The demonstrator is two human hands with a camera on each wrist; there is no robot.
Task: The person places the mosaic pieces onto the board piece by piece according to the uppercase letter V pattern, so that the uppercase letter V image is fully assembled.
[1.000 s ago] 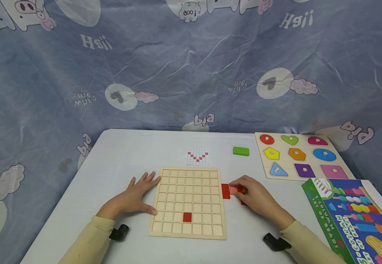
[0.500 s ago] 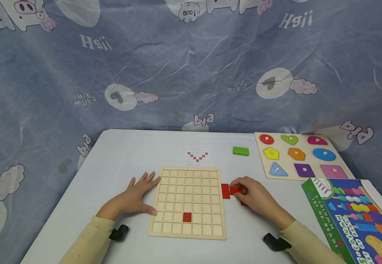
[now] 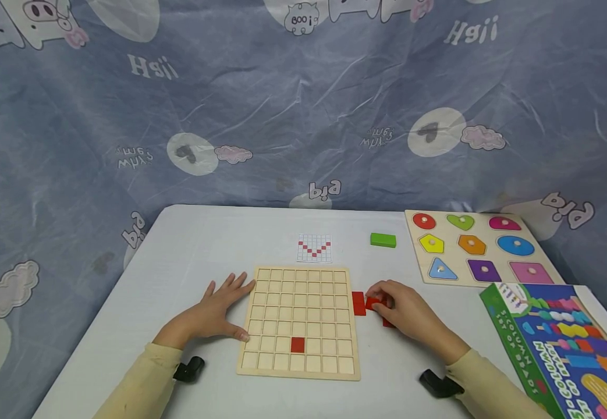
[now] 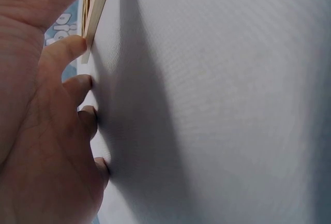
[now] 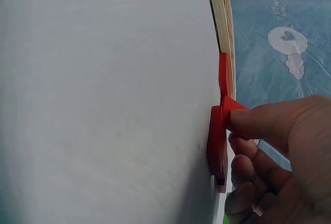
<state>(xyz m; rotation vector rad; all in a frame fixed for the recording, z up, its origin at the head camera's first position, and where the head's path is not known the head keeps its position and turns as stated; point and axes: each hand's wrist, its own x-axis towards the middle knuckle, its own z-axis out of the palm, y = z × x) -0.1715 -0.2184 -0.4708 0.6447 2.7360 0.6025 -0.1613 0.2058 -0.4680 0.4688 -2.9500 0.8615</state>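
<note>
Left hand: left hand lies flat on the white counter, left of frame centre; fingers straight and spread, tips touching the left edge of the square wooden grid board. Holds nothing.
Right hand: right hand sits just right of the board, lower centre-right; thumb and forefinger pinch one small red square wooden tile, tilted up off the counter.
Tile position: the pinched tile is in the loose cluster beside the board's right edge, touching the other red tiles, not yet over the grid.
Step in hand (judgement): picking a tile from the loose pile; one red tile placed in the grid, second row from the bottom, centre column.
Next move (judgement): calls for lifting the tile clear of its neighbours and carrying it left over the board to a cell matching the small paper pattern card with a red V; the left hand should hold the board steady.
Counts: boards with grid, 1; placed tiles, 1; loose red tiles, at least 3 visible, the rest hidden by the hand; pattern cards, 1.
Other items: 1 green rectangular block; 1 wooden shape puzzle with nine coloured knobbed pieces, upper right; 1 printed green-and-blue toy box, lower right.
</note>
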